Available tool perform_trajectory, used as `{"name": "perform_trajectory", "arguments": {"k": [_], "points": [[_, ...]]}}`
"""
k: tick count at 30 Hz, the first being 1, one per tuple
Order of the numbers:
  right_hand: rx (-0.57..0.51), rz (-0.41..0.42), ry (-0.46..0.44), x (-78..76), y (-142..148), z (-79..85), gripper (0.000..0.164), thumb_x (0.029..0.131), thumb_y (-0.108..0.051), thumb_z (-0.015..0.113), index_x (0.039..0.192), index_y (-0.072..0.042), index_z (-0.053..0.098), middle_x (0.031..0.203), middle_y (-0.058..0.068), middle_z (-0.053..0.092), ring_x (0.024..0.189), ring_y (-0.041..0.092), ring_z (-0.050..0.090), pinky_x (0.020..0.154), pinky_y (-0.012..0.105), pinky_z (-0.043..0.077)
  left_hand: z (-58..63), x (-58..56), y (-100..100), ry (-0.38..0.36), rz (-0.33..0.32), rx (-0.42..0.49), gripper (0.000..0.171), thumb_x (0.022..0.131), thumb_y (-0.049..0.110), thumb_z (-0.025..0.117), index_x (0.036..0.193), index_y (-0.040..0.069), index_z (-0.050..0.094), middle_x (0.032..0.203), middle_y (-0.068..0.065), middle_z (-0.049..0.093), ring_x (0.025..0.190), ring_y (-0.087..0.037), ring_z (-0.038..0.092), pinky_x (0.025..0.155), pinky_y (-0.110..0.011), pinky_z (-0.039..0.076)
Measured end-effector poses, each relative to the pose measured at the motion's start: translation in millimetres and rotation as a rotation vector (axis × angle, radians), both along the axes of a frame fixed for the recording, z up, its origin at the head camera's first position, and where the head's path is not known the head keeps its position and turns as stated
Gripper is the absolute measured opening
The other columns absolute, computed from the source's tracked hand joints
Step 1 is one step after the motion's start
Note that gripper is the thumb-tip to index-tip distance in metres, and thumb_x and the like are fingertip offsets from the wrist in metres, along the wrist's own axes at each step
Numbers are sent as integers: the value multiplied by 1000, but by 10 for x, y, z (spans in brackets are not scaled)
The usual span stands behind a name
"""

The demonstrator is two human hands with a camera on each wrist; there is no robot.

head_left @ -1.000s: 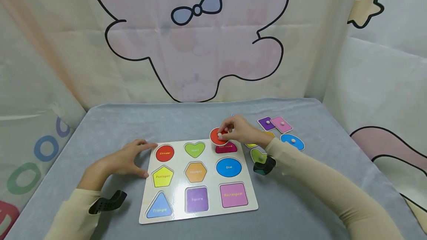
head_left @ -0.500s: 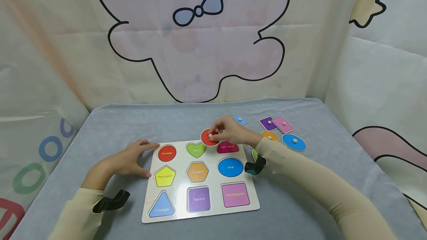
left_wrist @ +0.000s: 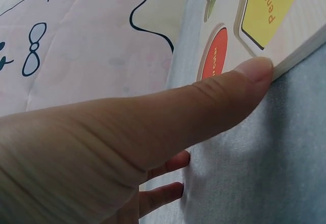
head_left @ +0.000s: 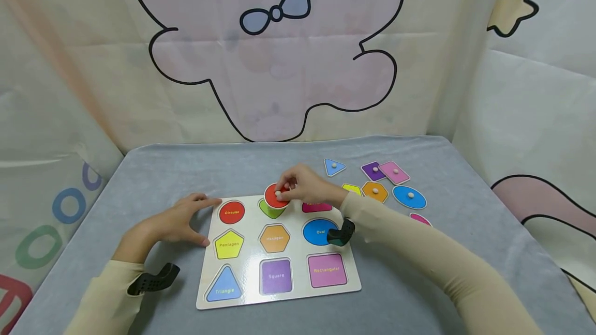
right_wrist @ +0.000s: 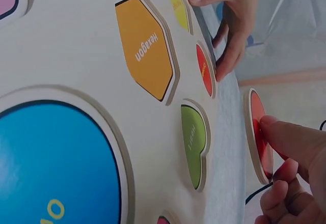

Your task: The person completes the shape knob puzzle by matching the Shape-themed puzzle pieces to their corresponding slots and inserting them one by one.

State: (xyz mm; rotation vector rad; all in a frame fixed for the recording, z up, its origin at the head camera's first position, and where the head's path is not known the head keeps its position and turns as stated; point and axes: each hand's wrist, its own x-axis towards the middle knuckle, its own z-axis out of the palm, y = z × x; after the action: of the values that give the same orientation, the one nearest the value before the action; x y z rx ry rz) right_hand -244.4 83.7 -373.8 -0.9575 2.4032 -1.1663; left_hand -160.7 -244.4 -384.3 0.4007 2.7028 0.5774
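A white shape puzzle board (head_left: 298, 239) with coloured, labelled recesses lies on the cloth. My right hand (head_left: 304, 186) pinches the knob of a red circle puzzle piece (head_left: 272, 199), held above the board's far edge over the green heart recess (head_left: 270, 212). The right wrist view shows this red piece (right_wrist: 261, 137) apart from the board, thumb against its knob side. At the board's left edge my left hand (head_left: 174, 224) touches with its thumb and a fingertip. Its thumb (left_wrist: 229, 86) presses the edge near the yellow pentagon recess (left_wrist: 270, 10). The red circular recess (head_left: 232, 212) is beside that hand.
Knobbed pieces lie on the cloth right of the board: a blue triangle (head_left: 333, 168), purple square (head_left: 371, 172), pink rectangle (head_left: 396, 173), orange hexagon (head_left: 374, 193), yellow pentagon (head_left: 351, 189) and blue oval (head_left: 409, 198). A magenta piece (head_left: 420, 219) is partly behind the right sleeve. A printed curtain (head_left: 279, 66) stands behind.
My right hand has moved left with the red circle piece, from above the half-round recess to over the heart recess. The left hand stays at the board's edge.
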Motion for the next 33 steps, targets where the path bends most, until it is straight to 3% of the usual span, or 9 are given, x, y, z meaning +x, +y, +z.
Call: {"name": "perform_trajectory", "arguments": {"k": [12,25,33], "points": [[-12,-10,-69,-1,-243,-117,10,91,-10,75,98,-4,78,81,2,56,84,14,51,66,17,42,-47,-1,-2,-9,21,-15,100,65,40,94,151,19,48,151,-31,36,133,-52,37,101,-74,43],[7,-45,-138,41,-589,-189,9,90,-10,77,97,-5,79,78,-2,55,80,11,48,65,16,40,-15,-15,-6,-22,7,-20,100,66,42,93,152,19,46,152,-30,35,134,-53,37,101,-75,41],[-27,-24,-149,42,-730,-234,9,89,-7,76,96,-1,79,75,-2,53,76,8,47,65,14,39,12,-2,-6,-20,-2,-14,100,67,42,93,152,19,46,152,-30,36,134,-52,37,102,-75,41]]}}
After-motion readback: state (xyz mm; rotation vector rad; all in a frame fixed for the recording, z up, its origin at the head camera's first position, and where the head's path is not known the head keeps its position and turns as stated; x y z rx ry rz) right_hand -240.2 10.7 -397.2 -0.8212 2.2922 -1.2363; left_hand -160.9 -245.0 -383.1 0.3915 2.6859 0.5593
